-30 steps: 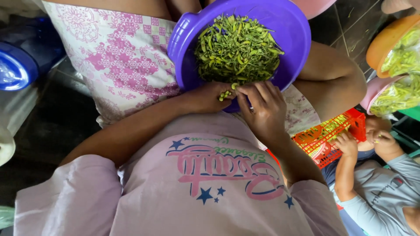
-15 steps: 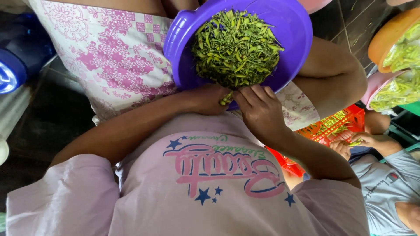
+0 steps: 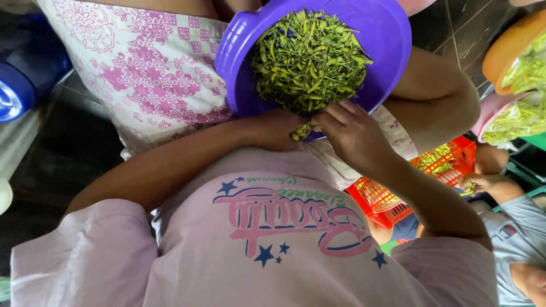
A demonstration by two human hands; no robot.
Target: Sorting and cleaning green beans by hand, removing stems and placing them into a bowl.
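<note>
A purple plastic bowl (image 3: 392, 40) rests on my lap, on a pink-patterned white skirt. It is heaped with green pods and stalks (image 3: 310, 57). My left hand (image 3: 272, 129) and my right hand (image 3: 354, 135) meet at the bowl's near rim. Both pinch a small yellow-green bean pod (image 3: 300, 132) between their fingertips. My pink printed shirt fills the bottom of the view.
A red plastic crate (image 3: 455, 150) sits at the right. Beside it another person in a grey shirt has a hand (image 3: 482, 183) on green pods. An orange bowl (image 3: 500, 48) and a pink bowl (image 3: 493, 108) of green pods stand at top right. A blue container (image 3: 17, 85) is at the left.
My hands stay at the bowl rim, working the pod. The other person's hand has moved from the crate's left side to its lower right.
</note>
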